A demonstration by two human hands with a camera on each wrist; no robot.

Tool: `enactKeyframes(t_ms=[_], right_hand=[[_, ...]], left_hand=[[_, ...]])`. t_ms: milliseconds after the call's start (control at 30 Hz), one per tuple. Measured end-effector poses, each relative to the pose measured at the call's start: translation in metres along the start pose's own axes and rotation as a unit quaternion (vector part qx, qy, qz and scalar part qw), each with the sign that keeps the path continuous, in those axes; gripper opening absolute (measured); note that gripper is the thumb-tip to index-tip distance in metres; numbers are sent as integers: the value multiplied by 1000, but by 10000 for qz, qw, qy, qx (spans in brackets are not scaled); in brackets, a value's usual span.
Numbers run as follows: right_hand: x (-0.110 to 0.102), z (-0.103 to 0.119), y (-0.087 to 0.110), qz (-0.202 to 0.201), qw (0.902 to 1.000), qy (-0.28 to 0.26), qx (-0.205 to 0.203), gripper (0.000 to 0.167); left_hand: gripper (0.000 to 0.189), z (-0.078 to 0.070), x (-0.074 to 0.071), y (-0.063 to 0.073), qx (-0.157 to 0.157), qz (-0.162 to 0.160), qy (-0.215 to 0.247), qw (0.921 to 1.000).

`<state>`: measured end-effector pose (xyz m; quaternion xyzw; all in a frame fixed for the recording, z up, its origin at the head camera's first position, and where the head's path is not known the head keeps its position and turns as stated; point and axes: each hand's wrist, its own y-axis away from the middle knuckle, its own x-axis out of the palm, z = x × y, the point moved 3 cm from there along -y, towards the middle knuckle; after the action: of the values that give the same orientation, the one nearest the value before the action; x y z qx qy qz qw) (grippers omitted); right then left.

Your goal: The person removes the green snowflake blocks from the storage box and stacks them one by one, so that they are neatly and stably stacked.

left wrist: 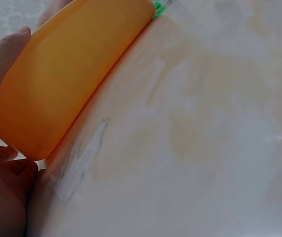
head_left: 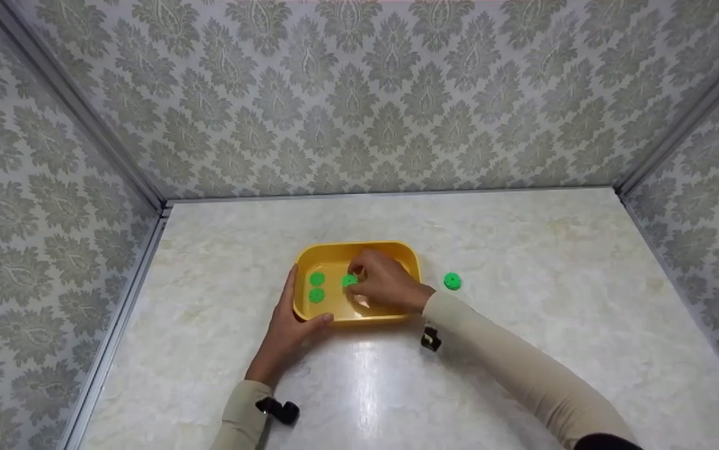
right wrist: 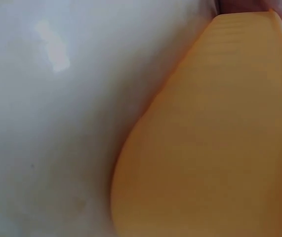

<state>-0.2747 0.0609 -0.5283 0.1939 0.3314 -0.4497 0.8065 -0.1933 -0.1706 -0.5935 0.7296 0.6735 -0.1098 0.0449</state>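
Note:
A yellow plastic basin (head_left: 366, 317) stands on the table in the head view. At its left front corner my left hand (head_left: 286, 331) grips it, thumb by the front rim and fingers along the left side. Inside the basin my right hand (head_left: 387, 284) pinches a small green scalloped disc (head_left: 349, 280) between thumb and fingers. Two similar green discs (head_left: 316, 295) lie one behind the other near the left wall. In the left wrist view the basin's outer wall (left wrist: 66, 74) shows beside the thumb. The basin (right wrist: 210, 133) hides my right hand's fingertips from the right wrist view.
Another green round piece (head_left: 452, 281), thicker-looking, lies on the marbled table (head_left: 553, 300) just right of the basin. Patterned wall panels (head_left: 359, 100) enclose the table at the back and both sides. Black wrist devices (head_left: 279, 411) are worn on both forearms.

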Motion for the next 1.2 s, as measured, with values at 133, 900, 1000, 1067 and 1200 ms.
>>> enactKeyframes(t_ms=[133,900,1000,1067,1200], right_hand=[[-7,4,7,-92,9999,-25,-108,32],[-45,-11,50,-663,9941,-437,-739,24],[-50,-14,55,-729,9928,-518,-795,24],[-53,-16,58,-775,9927,-515,-771,24],[-59,-20,66,-844,9928,-511,-678,24]], left_hand=[[121,0,0,0,6,-17,-3,10000],[122,-1,0,1,-125,-88,-184,9997],[122,-1,0,1,-118,-73,-216,9997],[123,-1,0,1,-119,-72,-221,9997],[124,-1,1,0,-88,-60,-182,9998]])
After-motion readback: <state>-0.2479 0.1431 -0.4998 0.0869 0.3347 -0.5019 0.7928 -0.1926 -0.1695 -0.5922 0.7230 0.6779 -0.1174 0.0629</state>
